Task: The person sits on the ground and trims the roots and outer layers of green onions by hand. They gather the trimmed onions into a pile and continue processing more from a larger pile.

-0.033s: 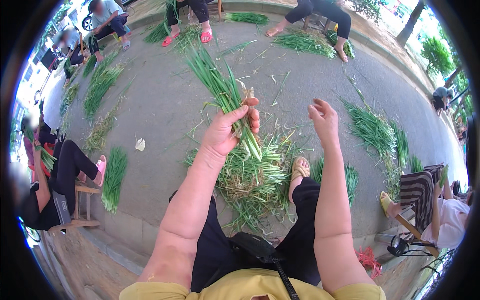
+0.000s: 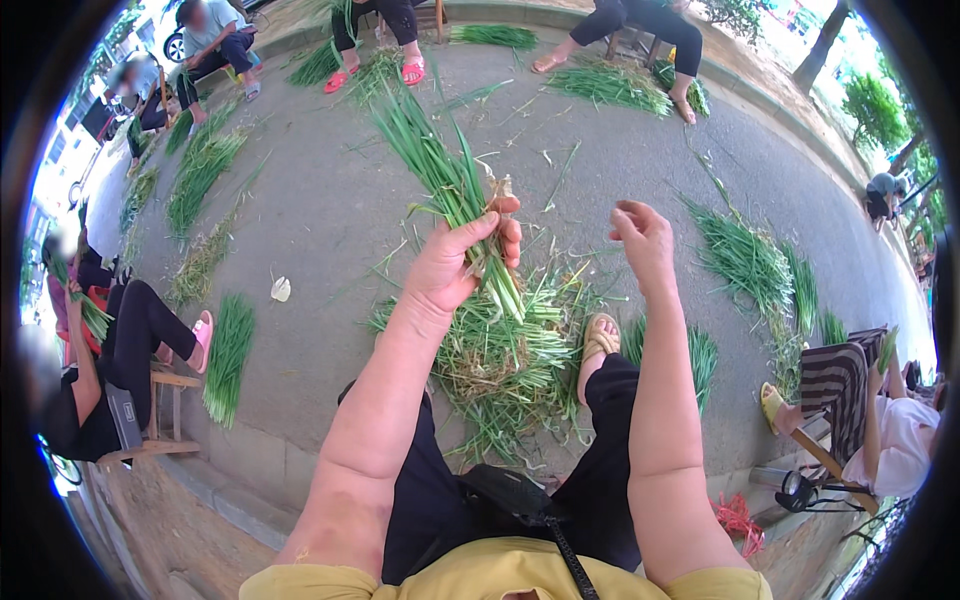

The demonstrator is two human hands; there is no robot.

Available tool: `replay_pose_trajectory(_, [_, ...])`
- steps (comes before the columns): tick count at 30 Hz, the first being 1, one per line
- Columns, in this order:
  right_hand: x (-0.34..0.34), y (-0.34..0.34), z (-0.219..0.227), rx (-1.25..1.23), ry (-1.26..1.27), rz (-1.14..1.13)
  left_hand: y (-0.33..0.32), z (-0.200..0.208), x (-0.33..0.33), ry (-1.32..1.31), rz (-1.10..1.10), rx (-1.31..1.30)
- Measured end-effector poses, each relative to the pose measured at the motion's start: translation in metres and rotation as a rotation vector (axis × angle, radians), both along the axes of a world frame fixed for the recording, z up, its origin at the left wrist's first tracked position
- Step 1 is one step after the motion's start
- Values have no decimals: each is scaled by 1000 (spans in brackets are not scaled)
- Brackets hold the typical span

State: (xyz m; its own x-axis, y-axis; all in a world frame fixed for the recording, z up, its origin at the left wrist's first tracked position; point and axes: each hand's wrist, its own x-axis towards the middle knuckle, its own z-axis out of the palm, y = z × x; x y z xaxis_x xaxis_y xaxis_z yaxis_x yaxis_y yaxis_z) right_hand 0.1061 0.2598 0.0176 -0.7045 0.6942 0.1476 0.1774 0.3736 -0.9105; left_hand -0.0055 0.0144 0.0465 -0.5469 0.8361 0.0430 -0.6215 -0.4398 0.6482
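My left hand (image 2: 455,262) grips a bunch of chives (image 2: 432,165), its thumb across the stems. The green leaves point away from me and the pale stem ends hang below the hand. Dry, papery bits stick out beside the fingertips. Off to the right, my right hand (image 2: 645,243) hovers apart from the bunch, its fingers loosely bent and nothing visible in them. Beneath both hands, between my feet, lies a heap of loose chives and trimmings (image 2: 505,350).
More chives (image 2: 668,350) lie beside my sandalled right foot (image 2: 600,338). Other bundles lie at left (image 2: 230,360) and right (image 2: 745,258). Several people sit around on low seats, including one person at left (image 2: 140,335). Red string (image 2: 738,525) lies at lower right.
My right hand has shifted slightly left, toward the bunch, and its fingers have bent a little more. My left hand still grips the chives in nearly the same place.
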Motion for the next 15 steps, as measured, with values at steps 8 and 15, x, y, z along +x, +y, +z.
replay_pose_trajectory(8, [-11,-36,14,-55,-152,212,4,6,9,127,-1,-60])
replay_pose_trajectory(15, [-18,-71,19,-805,123,593,6,6,14,175,-72,-59])
